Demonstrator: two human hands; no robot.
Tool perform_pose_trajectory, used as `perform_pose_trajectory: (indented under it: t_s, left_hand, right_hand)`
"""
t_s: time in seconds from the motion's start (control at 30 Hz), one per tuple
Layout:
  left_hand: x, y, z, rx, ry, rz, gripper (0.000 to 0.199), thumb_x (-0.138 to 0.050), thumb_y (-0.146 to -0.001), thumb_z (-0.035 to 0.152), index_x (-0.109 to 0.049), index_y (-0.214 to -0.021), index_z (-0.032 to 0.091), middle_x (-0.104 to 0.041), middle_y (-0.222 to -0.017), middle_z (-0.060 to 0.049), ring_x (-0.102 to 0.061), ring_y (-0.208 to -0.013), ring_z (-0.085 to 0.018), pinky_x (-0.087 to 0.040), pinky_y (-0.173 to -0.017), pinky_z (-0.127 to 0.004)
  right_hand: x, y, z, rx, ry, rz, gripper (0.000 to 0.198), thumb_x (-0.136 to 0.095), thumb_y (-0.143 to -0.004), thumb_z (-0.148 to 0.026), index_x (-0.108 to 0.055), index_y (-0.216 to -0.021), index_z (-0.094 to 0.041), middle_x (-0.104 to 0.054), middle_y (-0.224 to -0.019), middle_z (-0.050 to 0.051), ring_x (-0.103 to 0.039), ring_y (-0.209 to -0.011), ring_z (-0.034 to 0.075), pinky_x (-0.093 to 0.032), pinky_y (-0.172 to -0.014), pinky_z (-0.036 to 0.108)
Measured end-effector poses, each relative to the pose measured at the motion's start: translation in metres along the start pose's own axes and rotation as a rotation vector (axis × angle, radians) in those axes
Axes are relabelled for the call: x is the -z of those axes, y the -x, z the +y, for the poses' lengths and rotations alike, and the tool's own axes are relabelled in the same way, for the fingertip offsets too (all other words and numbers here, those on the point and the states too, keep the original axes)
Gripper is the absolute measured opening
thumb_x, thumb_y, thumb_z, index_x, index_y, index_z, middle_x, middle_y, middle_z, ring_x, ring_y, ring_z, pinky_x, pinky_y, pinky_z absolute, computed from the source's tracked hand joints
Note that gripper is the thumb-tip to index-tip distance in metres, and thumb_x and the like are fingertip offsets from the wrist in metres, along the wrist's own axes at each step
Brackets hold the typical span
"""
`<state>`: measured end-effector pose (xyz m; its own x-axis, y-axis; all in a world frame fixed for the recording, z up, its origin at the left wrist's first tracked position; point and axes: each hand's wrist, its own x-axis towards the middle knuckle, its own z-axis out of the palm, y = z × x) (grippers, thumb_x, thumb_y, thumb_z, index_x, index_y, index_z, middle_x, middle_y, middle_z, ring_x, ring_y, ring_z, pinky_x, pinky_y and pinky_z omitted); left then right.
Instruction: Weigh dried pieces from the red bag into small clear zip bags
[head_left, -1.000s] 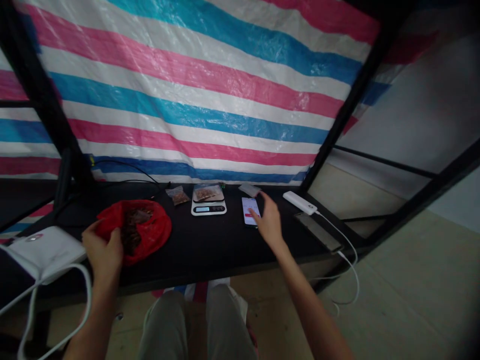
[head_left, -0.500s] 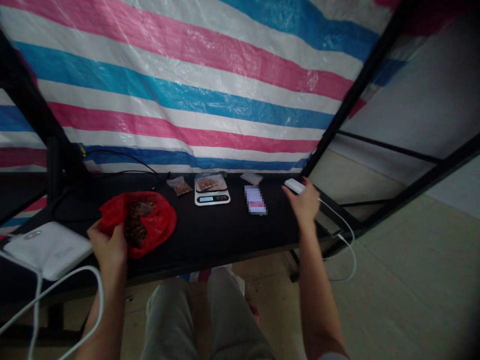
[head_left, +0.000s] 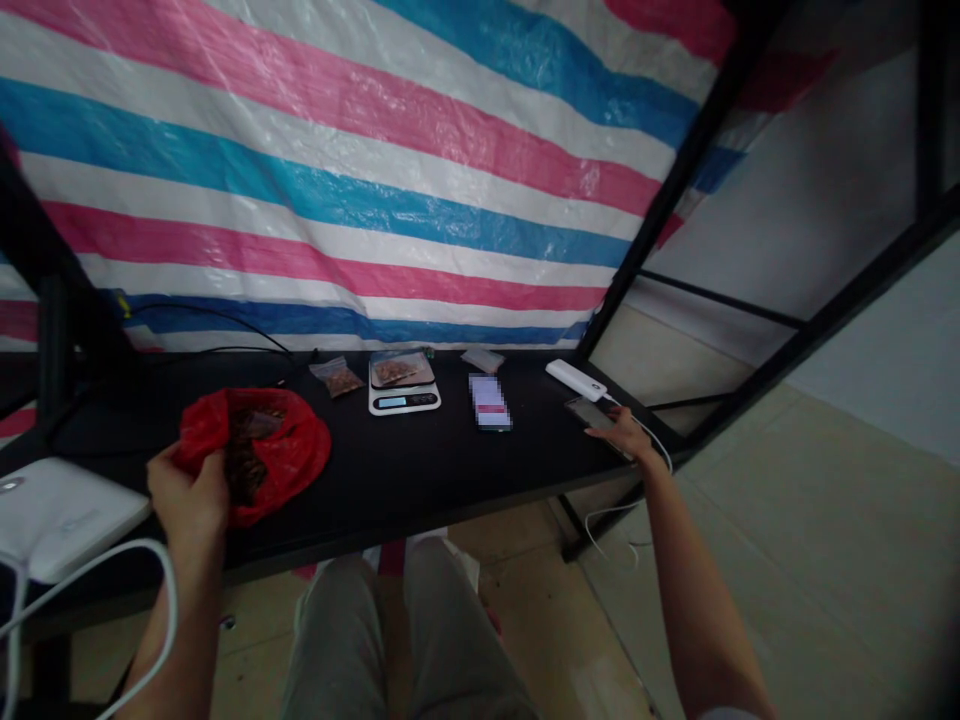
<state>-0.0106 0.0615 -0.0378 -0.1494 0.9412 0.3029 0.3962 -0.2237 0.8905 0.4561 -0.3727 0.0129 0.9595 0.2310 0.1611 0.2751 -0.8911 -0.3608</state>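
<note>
My left hand (head_left: 187,495) grips the near edge of a red plastic bag (head_left: 289,450) that lies open on the black table (head_left: 420,470), with dark brown pieces inside. At the table's right edge my right hand (head_left: 624,432) rests on a dark flat device (head_left: 589,411) with a white cable plugged into it. A white power bank (head_left: 575,379) lies just behind that hand. A lit phone (head_left: 489,401) lies flat near the middle. A small white scale (head_left: 403,398) with a filled clear bag on its plate stands to the phone's left.
A small clear bag (head_left: 339,377) of brown pieces lies left of the scale. A white box (head_left: 56,515) with white cables sits at the near left. Black cables run along the back. A striped tarp (head_left: 360,170) hangs behind; black frame posts stand at both sides.
My right hand has left the phone, passed by the white power bank and come down on the dark device at the right edge. The left hand stays on the red bag.
</note>
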Motion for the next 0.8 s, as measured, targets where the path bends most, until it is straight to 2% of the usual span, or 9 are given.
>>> perform_pose_trajectory:
  t_s: [0.13, 0.23, 0.33, 0.37, 0.43, 0.5, 0.67, 0.73, 0.8]
  left_hand:
    - [0.004, 0.004, 0.014, 0.071, -0.017, -0.016, 0.048, -0.058, -0.068, 0.024, -0.052, -0.113, 0.01, -0.057, -0.095, -0.007, -0.055, -0.092, -0.025, -0.043, -0.087, -0.044]
    - [0.005, 0.004, 0.021, 0.075, -0.035, -0.024, 0.047, -0.058, -0.068, 0.022, -0.051, -0.113, 0.008, -0.056, -0.096, -0.009, -0.055, -0.093, -0.026, -0.043, -0.087, -0.043]
    - [0.003, 0.003, 0.024, 0.095, -0.069, -0.055, 0.049, -0.058, -0.069, 0.022, -0.049, -0.115, 0.007, -0.055, -0.1, -0.011, -0.054, -0.096, -0.027, -0.042, -0.089, -0.043]
    - [0.003, 0.003, 0.024, 0.106, -0.084, -0.069, 0.05, -0.057, -0.07, 0.022, -0.047, -0.116, 0.007, -0.054, -0.102, -0.012, -0.054, -0.098, -0.027, -0.041, -0.09, -0.043]
    - [0.002, 0.003, 0.026, 0.119, -0.105, -0.09, 0.051, -0.056, -0.071, 0.023, -0.045, -0.118, 0.007, -0.054, -0.104, -0.013, -0.053, -0.099, -0.028, -0.04, -0.09, -0.044]
    - [0.001, 0.003, 0.027, 0.123, -0.104, -0.102, 0.05, -0.055, -0.071, 0.023, -0.043, -0.118, 0.008, -0.053, -0.103, -0.012, -0.054, -0.098, -0.027, -0.041, -0.09, -0.043]
    - [0.001, 0.003, 0.029, 0.095, -0.068, -0.113, 0.046, -0.055, -0.07, 0.023, -0.043, -0.112, 0.01, -0.053, -0.098, -0.009, -0.054, -0.092, -0.025, -0.041, -0.089, -0.041]
    - [0.001, 0.003, 0.029, 0.095, -0.039, -0.122, 0.045, -0.055, -0.069, 0.022, -0.043, -0.111, 0.01, -0.053, -0.099, -0.01, -0.054, -0.094, -0.026, -0.04, -0.089, -0.043]
    - [0.0, 0.004, 0.03, 0.104, -0.005, -0.115, 0.043, -0.055, -0.069, 0.021, -0.044, -0.109, 0.011, -0.053, -0.1, -0.012, -0.054, -0.096, -0.028, -0.039, -0.09, -0.045]
  right_hand:
    - [0.003, 0.003, 0.0, -0.067, -0.015, -0.079, 0.073, -0.068, -0.055, -0.052, -0.043, -0.11, -0.012, -0.06, -0.101, 0.018, -0.058, -0.094, 0.032, -0.043, -0.077, 0.044]
    - [0.01, 0.01, -0.01, -0.065, 0.007, -0.092, 0.07, -0.066, -0.058, -0.051, -0.042, -0.113, -0.014, -0.058, -0.107, 0.016, -0.054, -0.102, 0.033, -0.035, -0.087, 0.052]
    - [0.016, 0.032, -0.034, -0.003, 0.034, 0.084, 0.081, -0.067, -0.059, -0.049, -0.033, -0.124, -0.014, -0.044, -0.127, 0.02, -0.036, -0.121, 0.036, -0.023, -0.094, 0.06]
    - [0.015, 0.046, -0.045, 0.055, 0.028, 0.211, 0.083, -0.065, -0.062, -0.049, -0.029, -0.128, -0.014, -0.036, -0.133, 0.02, -0.028, -0.126, 0.036, -0.021, -0.095, 0.06]
    - [0.007, 0.085, -0.068, 0.161, -0.057, 0.449, 0.067, -0.051, -0.076, -0.045, -0.025, -0.13, -0.014, -0.033, -0.136, 0.019, -0.025, -0.129, 0.031, -0.021, -0.098, 0.056]
    - [-0.011, 0.14, -0.092, 0.289, -0.166, 0.514, 0.052, -0.039, -0.084, -0.039, -0.029, -0.129, -0.017, -0.041, -0.132, 0.015, -0.033, -0.125, 0.027, -0.021, -0.1, 0.054]
    - [-0.07, 0.281, -0.124, 0.601, -0.297, 0.302, 0.043, -0.042, -0.082, -0.027, -0.036, -0.124, -0.026, -0.048, -0.127, 0.006, -0.037, -0.123, 0.024, -0.017, -0.103, 0.055]
    - [-0.079, 0.311, -0.127, 0.683, -0.303, 0.199, 0.042, -0.045, -0.08, -0.024, -0.041, -0.121, -0.033, -0.051, -0.124, 0.002, -0.04, -0.121, 0.025, -0.01, -0.105, 0.056]
    - [-0.074, 0.32, -0.129, 0.676, -0.359, 0.18, 0.04, -0.045, -0.079, -0.022, -0.045, -0.117, -0.035, -0.054, -0.12, 0.001, -0.044, -0.117, 0.025, -0.014, -0.104, 0.056]
